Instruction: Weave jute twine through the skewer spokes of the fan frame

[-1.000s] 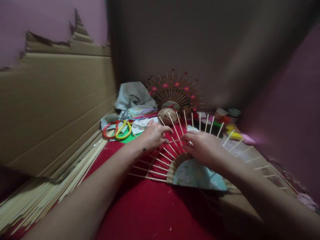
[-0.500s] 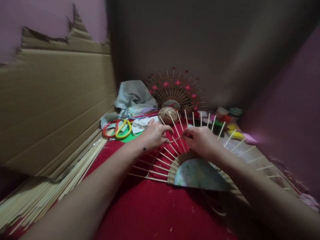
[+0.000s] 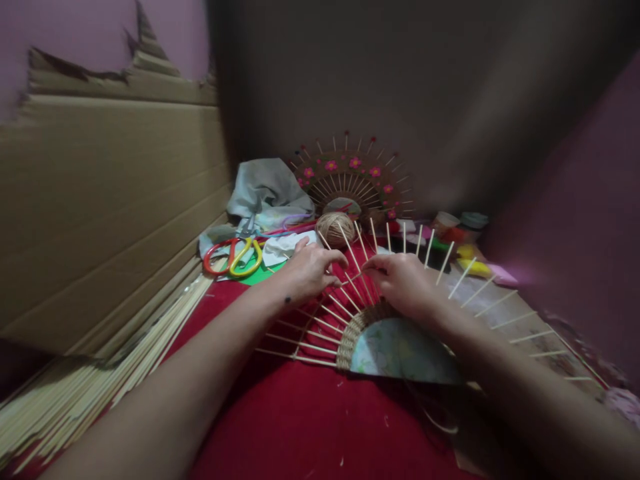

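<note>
A half-round piece (image 3: 395,350) with a pale printed centre lies on the red cloth (image 3: 300,413). Thin wooden sticks (image 3: 310,330) fan out from its edge, and a band of twine weave (image 3: 353,330) runs around the left part of the rim. My left hand (image 3: 310,270) rests on the sticks at the upper left, fingers curled over them. My right hand (image 3: 403,283) is over the top of the rim, its fingertips pinched on a strand of twine between the sticks. A ball of twine (image 3: 334,228) sits just beyond both hands.
Red and yellow scissors (image 3: 231,257) lie at the left of the hands. A finished fan piece with pink flowers (image 3: 353,180) leans at the back beside a grey cloth (image 3: 265,190). Cardboard (image 3: 110,200) and a bundle of sticks (image 3: 90,380) line the left. Small pots (image 3: 457,230) stand at right.
My right hand has moved left and up along the rim, towards my left hand, and now pinches between the sticks. My left hand has stayed in place.
</note>
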### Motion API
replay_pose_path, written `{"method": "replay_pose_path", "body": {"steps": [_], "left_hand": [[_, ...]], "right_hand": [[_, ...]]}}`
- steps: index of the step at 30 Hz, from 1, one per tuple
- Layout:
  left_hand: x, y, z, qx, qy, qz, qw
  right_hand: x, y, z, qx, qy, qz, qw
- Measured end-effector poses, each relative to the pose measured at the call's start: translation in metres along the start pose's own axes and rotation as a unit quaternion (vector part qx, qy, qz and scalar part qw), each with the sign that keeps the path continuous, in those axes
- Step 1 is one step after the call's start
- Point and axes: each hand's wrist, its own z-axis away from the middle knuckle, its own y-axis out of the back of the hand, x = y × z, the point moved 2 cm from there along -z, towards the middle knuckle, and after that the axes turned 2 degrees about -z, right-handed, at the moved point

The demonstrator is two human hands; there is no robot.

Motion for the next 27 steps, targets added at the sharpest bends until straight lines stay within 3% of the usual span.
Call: {"method": "replay_pose_path", "body": {"steps": [14,20,23,27], "left_hand": [[-0.0059,0.0010,-0.0018,0.004,-0.032,0.047,0.998],[-0.0028,-0.0042,-0.0009,0.015,-0.014,0.018,1.000],[-0.0039,-0.0072,-0.0013,0.038,-0.023,0.015,0.999],[-0.0091,-0.0090,-0.0031,0.108,-0.046,0.003,0.993]], "right_hand": [[0.0002,0.0006,-0.0014,-0.016,0.004,0.047,0.999],[0.0005,0.0013,0.0012,-0.002,-0.007,0.069,0.998],[0.0012,0.0017,0.0032,0.015,0.015,0.076,0.997],[0.0029,0.0011,0.0050,0.037,0.056,0.088,0.994]]}}
